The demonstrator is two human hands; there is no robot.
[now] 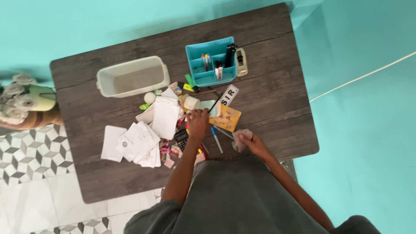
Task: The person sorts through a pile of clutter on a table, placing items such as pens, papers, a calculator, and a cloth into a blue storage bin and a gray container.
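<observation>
Fingers of the left hand [198, 120] are curled around a thin black pen [215, 103], held over the paper pile [143, 134]. Its long side is pointed up toward the blue organizer [211, 60]. A crumpled paper [241, 138] is pinched in the right hand [253, 143], farther away.

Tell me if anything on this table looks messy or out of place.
Yes: papers, pens and small items lie jumbled mid-table under the left hand, while the white bin sits empty beside the blue organizer.
</observation>
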